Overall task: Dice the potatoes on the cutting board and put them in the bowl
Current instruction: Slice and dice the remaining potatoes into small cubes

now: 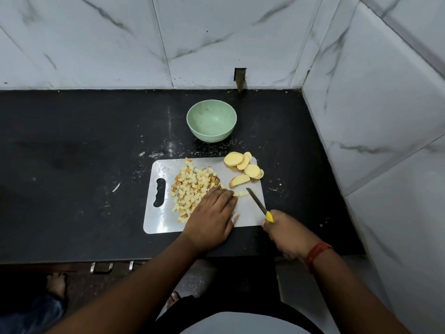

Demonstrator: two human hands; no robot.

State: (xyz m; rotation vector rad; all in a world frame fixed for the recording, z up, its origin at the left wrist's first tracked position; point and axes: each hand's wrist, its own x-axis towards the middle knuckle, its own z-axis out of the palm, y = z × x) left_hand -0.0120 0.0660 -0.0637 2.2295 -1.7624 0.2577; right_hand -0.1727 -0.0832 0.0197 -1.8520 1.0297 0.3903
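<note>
A white cutting board (248, 208) lies on the black counter. A heap of diced potato (190, 186) covers its left half. Several potato slices (243, 165) are stacked at its far right corner. A few small pieces (241, 194) sit just past my left fingertips. My left hand (212, 213) lies palm down on the board, fingers straight, touching the edge of the dice. My right hand (285, 233) grips the yellow handle of a knife (258, 203), whose blade points up-left toward the small pieces. The green bowl (192, 119) stands empty behind the board.
The black counter (72, 165) extends far to the left. Marble wall tiles close it off at the back and on the right (373, 116). Bare feet and a drawer handle (102, 267) show below the counter's front edge.
</note>
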